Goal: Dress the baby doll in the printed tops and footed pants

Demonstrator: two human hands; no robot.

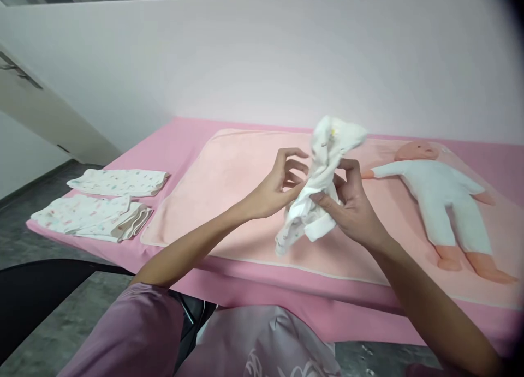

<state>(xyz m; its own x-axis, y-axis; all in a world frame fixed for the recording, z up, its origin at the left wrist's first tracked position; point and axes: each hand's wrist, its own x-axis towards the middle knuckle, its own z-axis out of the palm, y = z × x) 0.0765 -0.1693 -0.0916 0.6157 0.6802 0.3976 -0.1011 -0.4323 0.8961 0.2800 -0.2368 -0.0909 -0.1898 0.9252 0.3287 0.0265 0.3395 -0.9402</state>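
Note:
A bunched white baby garment (321, 183) with a small print hangs in the air above the peach mat (241, 164). My right hand (360, 210) pinches it around its middle, between thumb and fingers. Just left of the cloth is my left hand (276, 189), its fingers curled but apart. The left thumb tip reaches the garment's edge, and whether it presses on it I cannot tell. Folds hide the garment's exact shape.
A baby doll (436, 191) in a white body lies on the mat's right side. Two folded piles of printed baby clothes, a rear pile (118, 181) and a front pile (92, 216), rest on the pink table cover (164, 142) at left. A white wall (245, 60) stands behind.

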